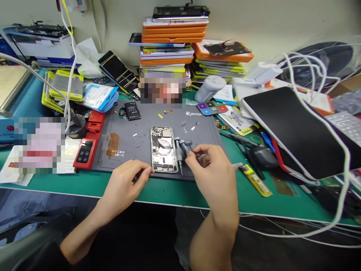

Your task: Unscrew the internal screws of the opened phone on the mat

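An opened phone (163,150) lies on the grey work mat (126,128), its inner parts exposed. My left hand (126,180) is closed, with thumb and fingertips together at the phone's lower left corner. Just right of the phone, my right hand (213,165) pinches a small dark screwdriver (186,146) between thumb and fingers. Beside it lies another screwdriver (179,152), its thin tip pointing toward me. Farther back on the mat is a black phone battery (132,111). Several tiny metal parts are scattered around the phone.
A red device with buttons (84,150) borders the mat on the left. Stacked orange boxes (173,34) stand at the back. A grey container (210,88) and a large black panel (293,128) sit to the right. White cables (345,180) loop over the right side.
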Available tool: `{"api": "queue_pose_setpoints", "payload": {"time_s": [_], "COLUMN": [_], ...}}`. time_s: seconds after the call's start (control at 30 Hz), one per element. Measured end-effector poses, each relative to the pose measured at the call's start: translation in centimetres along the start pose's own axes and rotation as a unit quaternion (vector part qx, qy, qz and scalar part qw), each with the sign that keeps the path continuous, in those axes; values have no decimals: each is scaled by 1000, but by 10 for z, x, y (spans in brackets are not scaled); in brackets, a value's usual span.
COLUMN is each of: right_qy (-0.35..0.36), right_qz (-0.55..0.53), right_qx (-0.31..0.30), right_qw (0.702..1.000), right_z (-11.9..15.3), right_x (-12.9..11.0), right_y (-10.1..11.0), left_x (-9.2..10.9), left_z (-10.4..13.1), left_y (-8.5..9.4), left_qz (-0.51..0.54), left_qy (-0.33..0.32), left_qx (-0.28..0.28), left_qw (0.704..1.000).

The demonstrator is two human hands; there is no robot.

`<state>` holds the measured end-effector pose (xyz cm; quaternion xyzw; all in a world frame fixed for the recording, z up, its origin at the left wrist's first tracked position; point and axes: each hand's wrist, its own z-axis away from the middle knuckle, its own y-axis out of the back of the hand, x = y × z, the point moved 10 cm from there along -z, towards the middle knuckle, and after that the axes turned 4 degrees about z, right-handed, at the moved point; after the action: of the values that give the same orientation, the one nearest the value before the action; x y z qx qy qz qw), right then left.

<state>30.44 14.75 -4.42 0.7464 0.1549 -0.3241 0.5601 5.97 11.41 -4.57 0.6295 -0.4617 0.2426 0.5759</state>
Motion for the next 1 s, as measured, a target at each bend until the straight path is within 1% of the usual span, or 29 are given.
{"api": "queue_pose_setpoints", "payload": {"time_s": [0.07,0.13,0.2,0.27,0.33,0.4,0.5,0.57,0.7,0.83,0.93,1.0], "right_qy": [-13,-12,15,36,33,22,21,38,112,176,192,189], "right_qz": [-54,-144,-248,-332,-399,-434,-438,-433,-413,-401,-390,-383], "right_qx": [29,57,100,140,139,108,50,31,40,43,46,46], "right_qw": [998,988,963,932,906,894,897,900,903,898,899,903], "right_z": [3,7,13,20,26,30,36,40,47,52,54,55], "right_x": [2,0,-8,-13,-16,-17,-21,-24,-38,-50,-51,-51], "right_y": [6,9,13,13,4,-8,-22,-25,-20,-16,-15,-15], "left_x": [0,1,3,6,9,11,13,14,16,17,16,16], "left_z": [1,1,1,0,0,-1,-1,-1,-1,-1,-1,-1], "left_y": [0,0,0,1,2,1,0,1,1,0,0,0], "left_qz": [-1,-3,-4,-5,-9,-10,-7,-11,-22,-22,-23,-23], "left_qy": [1,0,-3,-14,-31,-47,-65,-69,-77,-77,-76,-78], "left_qx": [-1,-1,1,6,11,13,13,17,22,20,21,19], "left_qw": [1000,1000,1000,1000,999,999,998,997,997,997,997,996]}}
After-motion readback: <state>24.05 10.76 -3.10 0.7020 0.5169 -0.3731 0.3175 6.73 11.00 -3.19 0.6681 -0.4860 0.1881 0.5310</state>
